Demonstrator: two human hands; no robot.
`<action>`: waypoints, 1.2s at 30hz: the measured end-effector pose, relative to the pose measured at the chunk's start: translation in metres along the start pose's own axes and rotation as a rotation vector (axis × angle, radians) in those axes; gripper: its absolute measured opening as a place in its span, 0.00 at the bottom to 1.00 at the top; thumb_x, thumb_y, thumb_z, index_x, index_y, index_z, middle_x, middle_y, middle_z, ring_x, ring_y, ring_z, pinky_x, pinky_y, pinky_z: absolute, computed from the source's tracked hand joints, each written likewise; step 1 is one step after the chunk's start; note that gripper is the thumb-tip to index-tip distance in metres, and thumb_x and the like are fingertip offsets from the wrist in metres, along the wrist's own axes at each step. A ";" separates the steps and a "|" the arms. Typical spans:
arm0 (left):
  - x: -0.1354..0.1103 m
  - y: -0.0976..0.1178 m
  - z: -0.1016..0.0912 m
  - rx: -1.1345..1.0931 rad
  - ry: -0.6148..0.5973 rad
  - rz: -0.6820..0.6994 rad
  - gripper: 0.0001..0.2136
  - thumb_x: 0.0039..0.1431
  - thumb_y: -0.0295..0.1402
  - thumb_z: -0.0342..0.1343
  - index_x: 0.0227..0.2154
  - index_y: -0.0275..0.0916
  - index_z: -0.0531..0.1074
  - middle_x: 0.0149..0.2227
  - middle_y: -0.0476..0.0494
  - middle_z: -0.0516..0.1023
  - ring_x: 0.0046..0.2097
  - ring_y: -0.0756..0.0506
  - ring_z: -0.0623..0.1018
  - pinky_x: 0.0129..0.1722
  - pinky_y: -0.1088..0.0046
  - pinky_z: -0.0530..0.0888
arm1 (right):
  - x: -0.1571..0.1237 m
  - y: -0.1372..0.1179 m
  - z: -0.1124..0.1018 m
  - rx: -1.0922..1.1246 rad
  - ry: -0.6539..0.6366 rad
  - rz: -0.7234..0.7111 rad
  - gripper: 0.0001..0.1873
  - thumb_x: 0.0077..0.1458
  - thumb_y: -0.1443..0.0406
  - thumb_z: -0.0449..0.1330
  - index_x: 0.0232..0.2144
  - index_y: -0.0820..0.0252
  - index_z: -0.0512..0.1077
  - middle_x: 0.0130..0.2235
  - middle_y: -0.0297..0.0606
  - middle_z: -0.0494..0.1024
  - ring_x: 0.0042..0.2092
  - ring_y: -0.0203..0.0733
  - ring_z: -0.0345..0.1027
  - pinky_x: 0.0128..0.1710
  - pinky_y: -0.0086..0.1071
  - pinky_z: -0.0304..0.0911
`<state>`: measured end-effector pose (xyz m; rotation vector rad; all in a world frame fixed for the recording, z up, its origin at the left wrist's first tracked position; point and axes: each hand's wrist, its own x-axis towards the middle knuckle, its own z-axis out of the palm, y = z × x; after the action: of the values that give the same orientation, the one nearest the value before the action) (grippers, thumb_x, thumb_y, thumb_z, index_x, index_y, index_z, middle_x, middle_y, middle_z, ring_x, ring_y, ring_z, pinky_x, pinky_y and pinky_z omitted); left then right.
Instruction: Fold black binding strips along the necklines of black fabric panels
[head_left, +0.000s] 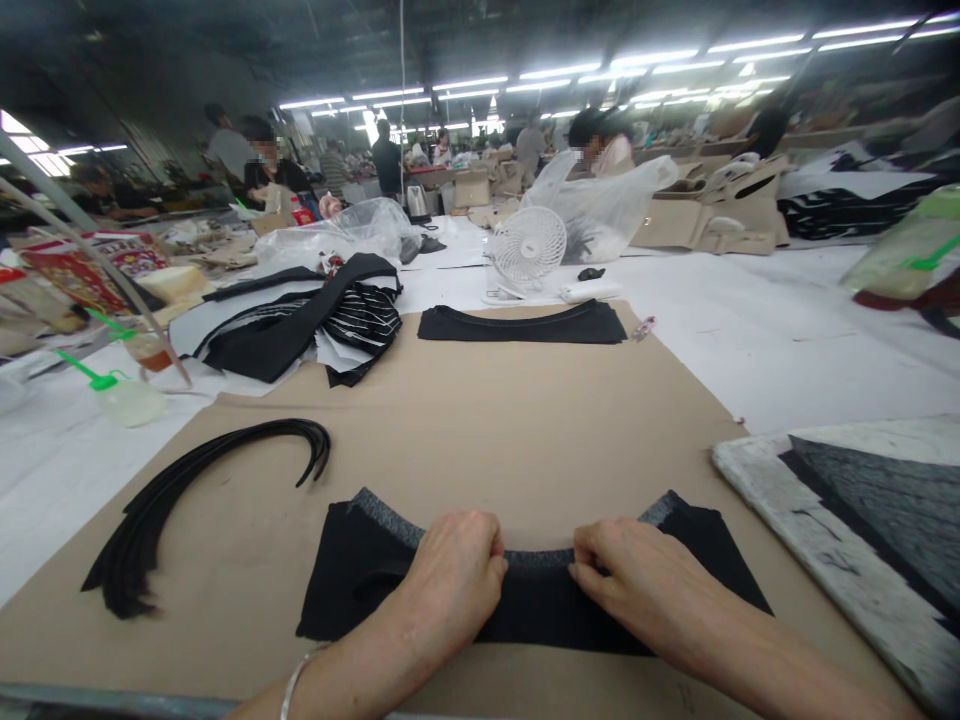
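Left hand [457, 575] and right hand [637, 580] both pinch the grey edge of one panel [360, 580] on the paper [487, 430]. One strip bundle [187, 480] lies left; a second panel [521, 323] and one fan [529, 245], beyond.

This is looking like a garment factory floor. Long rows of strip lights [652, 58] are glowing under a dark ceiling, running far back. A wide worktop [525, 430] covered in brown paper is stretching away from the near edge, and white-covered worktops are spreading out left and right. Cut cloth is lying everywhere: a black collar piece [352, 570] near, a bundle of curved black strips [195, 490] near left, a black panel [523, 324] far across, a heap of striped cloth [352, 315] far left. A small white fan [529, 247] is sitting far back, and other workers [386, 155] are standing and sitting among boxes [720, 210] and plastic bags [600, 200] at the far end
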<state>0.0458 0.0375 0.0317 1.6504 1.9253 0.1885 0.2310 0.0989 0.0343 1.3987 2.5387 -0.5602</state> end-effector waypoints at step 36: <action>-0.011 0.006 0.006 0.201 0.037 -0.033 0.06 0.59 0.28 0.53 0.39 0.39 0.64 0.32 0.46 0.76 0.36 0.42 0.77 0.31 0.71 0.64 | -0.014 -0.009 -0.003 -0.140 0.044 -0.012 0.11 0.58 0.65 0.53 0.30 0.62 0.75 0.29 0.46 0.78 0.35 0.48 0.75 0.32 0.32 0.61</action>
<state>0.0543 0.0274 0.0333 1.7525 2.0544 0.0126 0.2311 0.0854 0.0435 1.3621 2.5670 -0.3500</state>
